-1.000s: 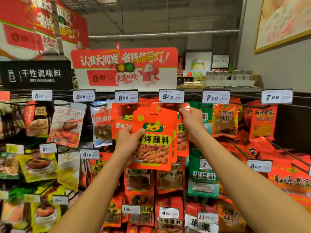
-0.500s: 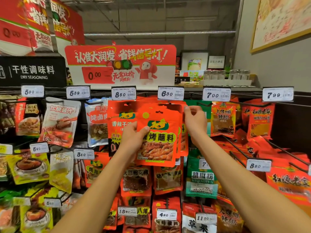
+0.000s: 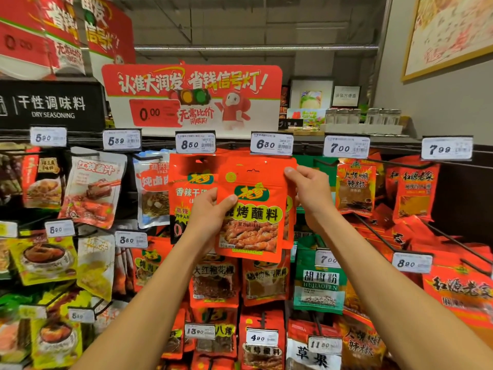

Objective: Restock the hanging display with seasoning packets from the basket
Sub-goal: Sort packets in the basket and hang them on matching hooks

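The rack (image 3: pixel 453 225) fills the view, pegs crowded with hanging packets under a row of price tags, a red sign (image 3: pixel 192 98) and a grey ceiling above, so any new stock has to be lifted up to peg height. Both hands hold one orange packet (image 3: pixel 253 209) flat against the rack just below the 6.30 tag (image 3: pixel 271 144), likely to line its hang hole with that peg. The left hand (image 3: pixel 210 217) pinches its left edge, thumb in front, and the right hand (image 3: pixel 309 190) pinches its top right corner; no basket shows.
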The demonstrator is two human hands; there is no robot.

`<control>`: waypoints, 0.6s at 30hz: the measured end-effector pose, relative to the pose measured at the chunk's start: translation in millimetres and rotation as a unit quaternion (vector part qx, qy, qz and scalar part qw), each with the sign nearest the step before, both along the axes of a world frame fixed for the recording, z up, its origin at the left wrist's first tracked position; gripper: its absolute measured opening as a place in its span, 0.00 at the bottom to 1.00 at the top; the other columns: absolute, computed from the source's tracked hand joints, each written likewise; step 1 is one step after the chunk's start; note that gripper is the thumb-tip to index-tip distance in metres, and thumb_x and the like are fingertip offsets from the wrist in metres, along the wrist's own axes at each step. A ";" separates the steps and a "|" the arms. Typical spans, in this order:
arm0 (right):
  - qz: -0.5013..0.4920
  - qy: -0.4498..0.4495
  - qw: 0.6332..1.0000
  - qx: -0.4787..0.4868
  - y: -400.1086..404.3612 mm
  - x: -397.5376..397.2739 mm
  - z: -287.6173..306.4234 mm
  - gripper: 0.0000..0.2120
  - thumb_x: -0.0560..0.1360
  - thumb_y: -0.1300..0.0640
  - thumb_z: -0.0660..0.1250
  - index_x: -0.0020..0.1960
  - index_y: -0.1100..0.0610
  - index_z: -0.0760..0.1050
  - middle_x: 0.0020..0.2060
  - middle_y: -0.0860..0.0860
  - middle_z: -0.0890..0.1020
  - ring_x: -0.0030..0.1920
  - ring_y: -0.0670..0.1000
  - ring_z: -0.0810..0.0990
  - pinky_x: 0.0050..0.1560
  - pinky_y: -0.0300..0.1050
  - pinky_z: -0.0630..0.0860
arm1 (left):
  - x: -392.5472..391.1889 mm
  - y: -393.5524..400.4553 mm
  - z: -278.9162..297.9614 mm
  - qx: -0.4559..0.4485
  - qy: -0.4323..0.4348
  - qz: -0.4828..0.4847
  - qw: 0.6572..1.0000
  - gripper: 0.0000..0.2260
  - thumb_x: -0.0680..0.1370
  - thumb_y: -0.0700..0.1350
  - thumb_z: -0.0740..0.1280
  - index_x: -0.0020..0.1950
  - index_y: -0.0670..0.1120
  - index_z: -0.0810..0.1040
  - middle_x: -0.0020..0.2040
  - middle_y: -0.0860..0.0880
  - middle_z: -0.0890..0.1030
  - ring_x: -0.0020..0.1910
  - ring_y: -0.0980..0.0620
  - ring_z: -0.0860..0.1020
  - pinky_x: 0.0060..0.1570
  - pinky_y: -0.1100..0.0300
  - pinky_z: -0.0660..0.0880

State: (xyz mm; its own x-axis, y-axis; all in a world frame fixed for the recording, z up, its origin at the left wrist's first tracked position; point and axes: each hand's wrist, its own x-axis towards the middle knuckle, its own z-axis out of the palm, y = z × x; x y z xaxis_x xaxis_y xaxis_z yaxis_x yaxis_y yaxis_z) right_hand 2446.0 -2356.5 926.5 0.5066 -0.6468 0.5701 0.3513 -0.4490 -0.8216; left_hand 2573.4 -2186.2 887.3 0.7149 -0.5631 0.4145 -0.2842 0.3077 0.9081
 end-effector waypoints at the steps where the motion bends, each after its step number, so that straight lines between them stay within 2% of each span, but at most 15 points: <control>1: -0.009 -0.012 1.000 0.013 1.9 1.5 1.3 0.12 0.80 0.56 0.67 0.39 0.58 0.79 0.29 0.46 0.80 0.29 0.44 0.77 0.32 0.35 0.72 | 1.3 2.3 -0.8 -0.002 0.005 0.000 1.000 0.04 0.80 0.40 0.69 0.49 0.39 0.82 0.42 0.44 0.86 0.41 0.49 0.83 0.43 0.50 0.80; 4: -0.043 -0.043 0.996 0.062 0.0 6.6 3.7 0.13 0.77 0.54 0.68 0.35 0.56 0.77 0.30 0.51 0.77 0.32 0.49 0.74 0.36 0.42 0.70 | 6.9 10.8 -2.7 -0.004 0.013 0.023 1.000 0.04 0.80 0.39 0.69 0.48 0.44 0.83 0.44 0.45 0.87 0.45 0.45 0.85 0.49 0.48 0.81; 6: -0.058 -0.030 0.996 0.065 -2.3 9.9 4.2 0.16 0.76 0.50 0.68 0.39 0.63 0.79 0.34 0.57 0.78 0.35 0.53 0.76 0.40 0.49 0.71 | 11.4 17.3 -3.3 -0.004 0.024 0.041 0.999 0.04 0.80 0.39 0.69 0.49 0.44 0.83 0.46 0.43 0.87 0.47 0.43 0.85 0.51 0.46 0.81; 9: -0.103 -0.027 0.993 0.041 -4.2 14.4 1.4 0.24 0.77 0.47 0.68 0.37 0.68 0.74 0.32 0.56 0.76 0.34 0.53 0.73 0.39 0.50 0.69 | 15.2 24.7 -4.3 -0.002 0.027 0.058 0.998 0.04 0.80 0.39 0.69 0.48 0.45 0.83 0.44 0.45 0.87 0.44 0.47 0.85 0.47 0.49 0.80; 15: -0.174 -0.024 0.984 0.010 -2.1 16.2 -0.4 0.21 0.76 0.45 0.67 0.31 0.57 0.72 0.28 0.54 0.70 0.31 0.52 0.67 0.36 0.49 0.63 | 11.5 29.7 -3.0 -0.004 0.029 0.064 0.998 0.03 0.80 0.38 0.69 0.49 0.43 0.83 0.44 0.44 0.87 0.45 0.44 0.85 0.46 0.50 0.82; 18: -0.190 -0.021 0.982 0.001 0.6 15.0 -1.0 0.19 0.76 0.46 0.67 0.30 0.53 0.71 0.27 0.52 0.69 0.30 0.51 0.65 0.36 0.49 0.62 | 7.8 29.6 -2.4 -0.002 0.029 0.059 0.998 0.04 0.80 0.39 0.69 0.51 0.42 0.83 0.47 0.42 0.87 0.49 0.41 0.85 0.51 0.46 0.82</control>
State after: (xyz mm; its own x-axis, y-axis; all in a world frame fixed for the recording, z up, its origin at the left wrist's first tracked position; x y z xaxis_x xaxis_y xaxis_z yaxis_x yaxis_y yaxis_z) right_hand 2461.0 -2355.9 925.5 0.2060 -0.7850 0.5842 0.1920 -0.5530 -0.8107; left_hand 2581.2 -2156.6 885.0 0.7996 -0.4716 0.3719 -0.2649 0.2789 0.9231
